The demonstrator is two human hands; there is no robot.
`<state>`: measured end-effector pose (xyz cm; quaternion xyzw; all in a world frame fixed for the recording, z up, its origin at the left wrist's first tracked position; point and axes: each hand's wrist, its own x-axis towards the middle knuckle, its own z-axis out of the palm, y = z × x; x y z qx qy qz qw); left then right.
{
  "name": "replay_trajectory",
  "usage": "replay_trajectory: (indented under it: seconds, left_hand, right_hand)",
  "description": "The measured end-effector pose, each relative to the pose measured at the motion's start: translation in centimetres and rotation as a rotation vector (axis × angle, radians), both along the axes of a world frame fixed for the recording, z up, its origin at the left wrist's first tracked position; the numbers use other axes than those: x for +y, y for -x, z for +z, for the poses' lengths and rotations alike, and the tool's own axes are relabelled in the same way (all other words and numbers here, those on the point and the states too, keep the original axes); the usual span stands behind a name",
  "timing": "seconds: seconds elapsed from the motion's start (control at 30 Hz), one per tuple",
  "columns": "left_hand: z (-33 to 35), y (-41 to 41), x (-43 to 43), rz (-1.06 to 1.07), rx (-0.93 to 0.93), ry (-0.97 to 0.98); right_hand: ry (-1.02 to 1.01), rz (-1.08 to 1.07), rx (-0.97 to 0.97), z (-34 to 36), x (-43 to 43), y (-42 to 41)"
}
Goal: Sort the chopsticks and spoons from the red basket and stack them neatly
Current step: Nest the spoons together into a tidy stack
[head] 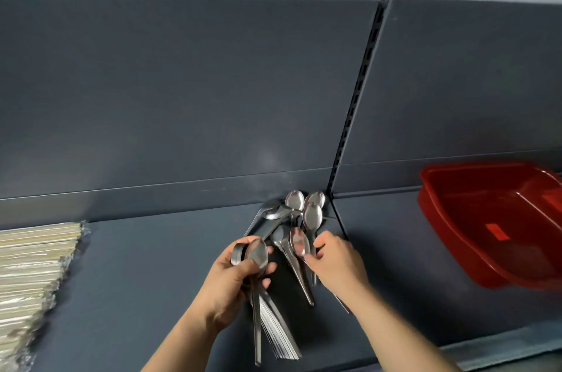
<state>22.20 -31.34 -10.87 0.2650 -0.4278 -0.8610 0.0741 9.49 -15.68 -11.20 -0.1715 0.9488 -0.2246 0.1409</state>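
Observation:
My left hand grips a nested stack of metal spoons, bowls up, with their handles fanning down toward me. My right hand pinches a single spoon by its neck, just right of the stack. Several loose spoons lie scattered on the grey shelf behind both hands, near the back panel. A pile of pale chopsticks lies at the left edge. The red basket sits at the right, tilted, and looks empty inside.
A slotted upright post rises behind the loose spoons, between two grey back panels. The shelf's front edge runs just below my forearms.

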Motion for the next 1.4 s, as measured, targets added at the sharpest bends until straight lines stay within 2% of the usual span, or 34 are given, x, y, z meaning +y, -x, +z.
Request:
replay_trajectory:
  seconds: [0.17, 0.27, 0.33, 0.4, 0.5, 0.77, 0.83, 0.9, 0.97, 1.03, 1.23, 1.33, 1.4]
  left_hand:
    - [-0.3, -0.1, -0.5, 0.025, 0.016, -0.025]
    - [-0.4, -0.3, -0.7, 0.043, 0.042, -0.047]
    - [-0.4, -0.3, -0.7, 0.052, 0.057, -0.057]
    - [-0.4, -0.4, -0.6, 0.045, 0.069, -0.049]
    - [-0.5, -0.6, -0.7, 0.049, 0.058, -0.008]
    - [-0.3, -0.8, -0.9, 0.035, 0.041, -0.015]
    - [-0.3, -0.8, -0.9, 0.038, 0.039, -0.027]
    - [-0.3, -0.7, -0.8, 0.042, 0.044, -0.054]
    - [-0.3, -0.5, -0.7, 0.043, 0.049, -0.072]
    - [-0.2, -0.3, -0.4, 0.039, 0.065, -0.081]
    - [-0.3, 0.1, 0.1, 0.009, 0.117, -0.062]
    - [0.0, 0.1, -0.2, 0.024, 0.128, -0.046]
    - [0.4, 0.0, -0.4, 0.035, 0.115, 0.042]
  right_hand:
    - [0.241, -0.116, -0.059, 0.6, 0.7, 0.2]
    - [0.303, -0.061, 0.151, 1.2, 2.3, -0.8]
    - [0.264, 0.024, 0.288, 1.2, 3.3, -2.1]
    - [0.15, 0.083, 0.342, 0.5, 3.8, -3.4]
    - [0.021, 0.12, 0.33, -0.7, 3.5, -4.8]
    - [-0.078, 0.126, 0.358, -1.0, 2.9, -4.2]
    - [0.082, 0.076, 0.306, -0.8, 3.3, -4.3]
    - [0.325, 0.043, 0.168, -0.6, 3.9, -4.6]
    - [0.504, 0.088, 0.057, 0.2, 4.0, -5.1]
    - [0.599, 0.168, -0.035, 0.9, 3.5, -5.6]
    - [0.697, 0.318, -0.184, 2.0, 1.9, -5.4]
    - [0.651, 0.389, -0.309, 2.5, 1.7, -4.3]
    - [0.605, 0.379, -0.283, 2.6, 1.4, -2.6]
